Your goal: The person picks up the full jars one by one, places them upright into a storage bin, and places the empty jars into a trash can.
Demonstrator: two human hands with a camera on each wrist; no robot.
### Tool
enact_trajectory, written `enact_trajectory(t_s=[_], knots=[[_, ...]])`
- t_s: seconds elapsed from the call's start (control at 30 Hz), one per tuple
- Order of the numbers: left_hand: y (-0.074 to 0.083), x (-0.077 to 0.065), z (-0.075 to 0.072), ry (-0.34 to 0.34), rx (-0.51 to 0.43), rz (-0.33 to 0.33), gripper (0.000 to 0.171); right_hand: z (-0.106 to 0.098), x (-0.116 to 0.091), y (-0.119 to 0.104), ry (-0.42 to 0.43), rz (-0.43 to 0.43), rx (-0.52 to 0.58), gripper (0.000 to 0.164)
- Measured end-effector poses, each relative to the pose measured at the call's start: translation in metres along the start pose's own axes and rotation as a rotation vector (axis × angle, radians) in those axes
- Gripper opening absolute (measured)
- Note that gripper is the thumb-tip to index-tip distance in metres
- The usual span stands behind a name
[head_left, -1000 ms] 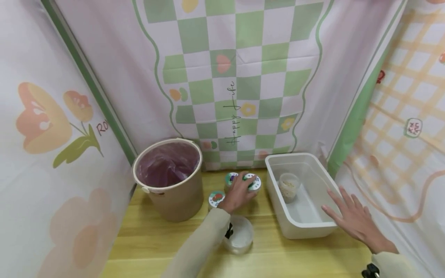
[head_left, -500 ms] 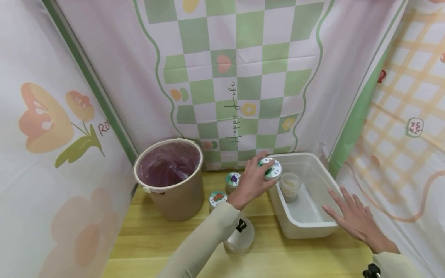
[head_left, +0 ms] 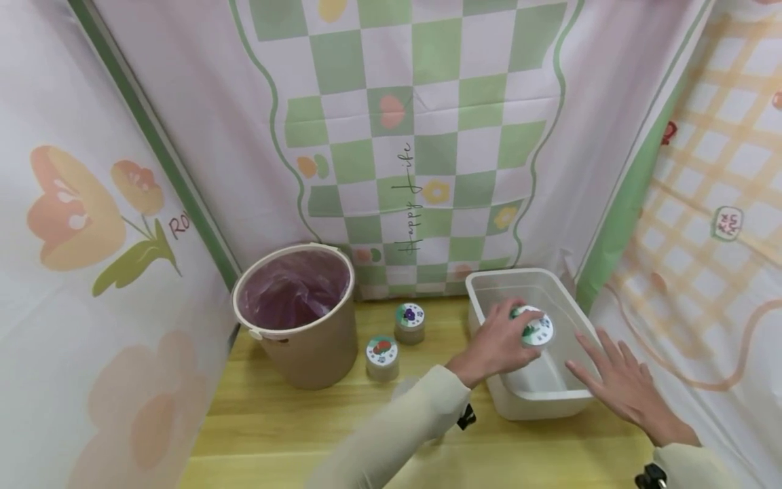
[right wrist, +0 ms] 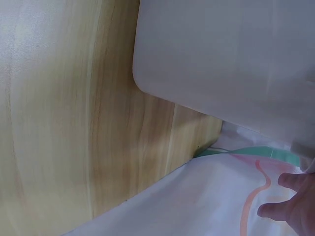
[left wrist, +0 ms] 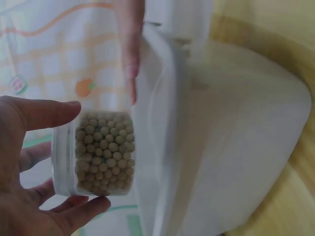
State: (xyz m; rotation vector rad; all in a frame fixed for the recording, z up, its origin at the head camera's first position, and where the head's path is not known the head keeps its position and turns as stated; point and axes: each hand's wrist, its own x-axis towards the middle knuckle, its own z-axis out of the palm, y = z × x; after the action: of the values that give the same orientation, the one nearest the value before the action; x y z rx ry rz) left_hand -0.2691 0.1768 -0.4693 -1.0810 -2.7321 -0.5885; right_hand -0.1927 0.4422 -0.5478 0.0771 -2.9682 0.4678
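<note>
My left hand [head_left: 497, 339] grips a clear jar [head_left: 540, 329] by its lid end, over the inside of a white plastic bin [head_left: 559, 395]. A white and green label covers the lid. Small round beige balls [left wrist: 105, 152] fill the jar, as the left wrist view shows. My right hand [head_left: 626, 384] has its fingers spread, at the bin's right rim. In the right wrist view only part of the right hand [right wrist: 293, 204] shows, beside the bin's wall. The clear cup inside the bin is hidden now behind my left hand.
Two lidded jars stand on the wooden table, one with a purple picture [head_left: 410, 323] and one with a red picture [head_left: 382, 358]. My left sleeve mostly covers a clear round container [head_left: 406, 387]. A lined bucket [head_left: 314, 353] stands at left; printed curtains enclose the table.
My left hand has lifted the jar from beside the purple-picture jar and carried it right, over the bin's rim to its inside. My right hand has stayed in place.
</note>
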Motion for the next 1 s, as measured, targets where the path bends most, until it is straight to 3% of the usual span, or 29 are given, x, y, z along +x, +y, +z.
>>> enact_trajectory(t_s=[0.23, 0.57, 1.0], knots=[[0.008, 0.006, 0.024, -0.140, 0.062, -0.028, 0.072, -0.001, 0.003, 0.000, 0.028, -0.010, -0.016, 0.074], [0.013, 0.008, 0.041, -0.252, 0.170, -0.015, 0.078, 0.002, 0.002, 0.004, 0.049, -0.011, -0.013, 0.073], [0.014, 0.006, 0.053, -0.308, 0.290, -0.003, 0.074, 0.004, 0.001, 0.004, 0.051, -0.008, 0.003, 0.073]])
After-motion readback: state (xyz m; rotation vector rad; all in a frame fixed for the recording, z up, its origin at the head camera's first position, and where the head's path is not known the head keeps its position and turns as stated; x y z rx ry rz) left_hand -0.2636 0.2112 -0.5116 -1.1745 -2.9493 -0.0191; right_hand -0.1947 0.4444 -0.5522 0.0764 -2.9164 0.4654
